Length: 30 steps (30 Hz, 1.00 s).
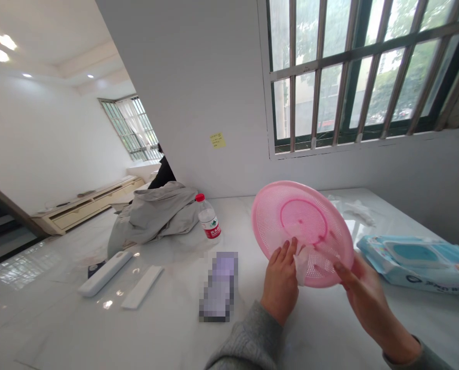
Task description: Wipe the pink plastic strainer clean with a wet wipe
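Observation:
A round pink plastic colander (301, 221) with a perforated wall is held up and tilted above the table, its inside facing me. My right hand (368, 303) grips its lower right rim, thumb on the near side and fingers behind, their shadows showing through the mesh. At the lower left of the colander, my left hand (281, 282) presses a white wipe (301, 264) against the inner surface. Part of the wipe is hidden under those fingers. A blue pack of wipes (418, 262) lies to the right, beyond my right hand.
On the white marble-look table (167, 334) stand a red-capped water bottle (209, 218) and a blurred purple object (219, 288). Farther left are grey cloth (160, 216), a long white case (106, 275) and a flat white strip (142, 288). Clear plastic (354, 210) lies near the wall.

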### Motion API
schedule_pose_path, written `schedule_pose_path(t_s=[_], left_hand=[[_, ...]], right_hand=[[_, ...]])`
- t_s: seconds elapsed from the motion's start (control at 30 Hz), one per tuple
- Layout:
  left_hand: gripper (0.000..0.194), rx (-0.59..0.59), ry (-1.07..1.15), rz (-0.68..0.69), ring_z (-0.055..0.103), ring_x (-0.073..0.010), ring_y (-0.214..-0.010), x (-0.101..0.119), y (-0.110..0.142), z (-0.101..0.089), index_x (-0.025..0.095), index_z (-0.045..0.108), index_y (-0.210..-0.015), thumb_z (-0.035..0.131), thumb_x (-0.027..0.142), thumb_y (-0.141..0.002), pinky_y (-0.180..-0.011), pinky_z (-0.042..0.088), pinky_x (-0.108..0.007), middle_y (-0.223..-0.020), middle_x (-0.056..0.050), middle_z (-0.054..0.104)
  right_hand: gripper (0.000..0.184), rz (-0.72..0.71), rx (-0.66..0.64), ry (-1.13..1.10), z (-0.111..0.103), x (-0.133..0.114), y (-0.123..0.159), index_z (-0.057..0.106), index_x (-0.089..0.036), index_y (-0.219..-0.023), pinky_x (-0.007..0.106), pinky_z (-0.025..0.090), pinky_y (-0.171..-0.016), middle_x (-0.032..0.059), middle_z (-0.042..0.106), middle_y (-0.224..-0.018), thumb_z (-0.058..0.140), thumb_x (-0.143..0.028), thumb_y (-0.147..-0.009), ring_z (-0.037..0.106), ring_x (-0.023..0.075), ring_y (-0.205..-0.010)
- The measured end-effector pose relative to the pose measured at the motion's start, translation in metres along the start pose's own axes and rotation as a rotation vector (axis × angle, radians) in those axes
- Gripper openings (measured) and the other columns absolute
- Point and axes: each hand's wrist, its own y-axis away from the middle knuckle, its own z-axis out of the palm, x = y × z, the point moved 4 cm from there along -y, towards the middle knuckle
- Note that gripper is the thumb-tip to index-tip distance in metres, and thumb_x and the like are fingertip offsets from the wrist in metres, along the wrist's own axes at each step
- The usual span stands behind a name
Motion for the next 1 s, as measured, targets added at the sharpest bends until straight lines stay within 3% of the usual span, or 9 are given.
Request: schedule_pose_path(t_s=[0.23, 0.53, 0.67, 0.77, 0.9, 1.0], left_hand=[[0.079, -0.046, -0.019, -0.012, 0.036, -0.0266, -0.161, -0.002, -0.001, 0.002, 0.019, 0.040, -0.166, 0.044, 0.000, -0.089, -0.131, 0.037, -0.047, -0.177, -0.003, 0.027], [0.077, -0.030, -0.168, 0.003, 0.026, -0.0261, -0.165, -0.022, 0.000, 0.003, 0.017, 0.039, -0.165, 0.044, 0.001, -0.090, -0.134, 0.031, -0.051, -0.179, -0.004, 0.020], [0.084, 0.049, -0.250, -0.013, 0.021, -0.0232, -0.166, -0.029, 0.001, -0.002, 0.019, 0.031, -0.169, 0.042, -0.003, -0.089, -0.135, 0.030, -0.050, -0.178, -0.003, 0.024], [0.086, 0.083, -0.258, -0.069, 0.019, -0.0242, -0.166, -0.032, -0.001, -0.009, 0.018, 0.033, -0.168, 0.039, -0.007, -0.086, -0.135, 0.029, -0.054, -0.178, -0.005, 0.027], [0.087, 0.061, -0.181, -0.059, 0.018, -0.0267, -0.166, -0.028, -0.003, -0.011, 0.012, 0.047, -0.159, 0.040, -0.011, -0.076, -0.135, 0.026, -0.058, -0.177, -0.010, 0.030], [0.087, 0.028, -0.078, -0.042, 0.023, -0.0284, -0.165, -0.023, -0.003, -0.010, 0.010, 0.052, -0.154, 0.044, -0.008, -0.069, -0.136, 0.021, -0.062, -0.173, -0.012, 0.038]], right_hand=[[0.066, -0.044, -0.009, 0.040, 0.000, 0.002, 0.000, 0.064, -0.027, -0.149, 0.052, 0.055, -0.113, 0.0113, 0.073, -0.143, 0.083, -0.048, -0.088, 0.065, 0.0387, -0.136], [0.069, -0.116, 0.070, 0.073, -0.004, -0.013, 0.000, 0.066, -0.028, -0.149, 0.047, 0.067, -0.095, 0.0106, 0.068, -0.150, 0.083, -0.050, -0.087, 0.065, 0.0401, -0.136], [0.065, -0.153, 0.084, 0.100, -0.006, -0.016, -0.001, 0.065, -0.029, -0.150, 0.055, 0.056, -0.112, 0.0096, 0.068, -0.151, 0.077, -0.054, -0.091, 0.060, 0.0407, -0.142], [0.062, -0.176, 0.070, 0.086, -0.007, -0.015, -0.002, 0.065, -0.030, -0.150, 0.058, 0.049, -0.119, 0.0090, 0.068, -0.151, 0.075, -0.054, -0.093, 0.056, 0.0403, -0.145], [0.063, -0.119, 0.057, -0.011, -0.006, -0.012, -0.003, 0.063, -0.032, -0.151, 0.053, 0.062, -0.104, 0.0083, 0.062, -0.158, 0.077, -0.051, -0.093, 0.055, 0.0401, -0.146], [0.058, -0.064, 0.055, -0.086, -0.005, -0.011, -0.004, 0.063, -0.033, -0.150, 0.051, 0.064, -0.101, 0.0075, 0.060, -0.159, 0.075, -0.049, -0.095, 0.055, 0.0386, -0.147]])
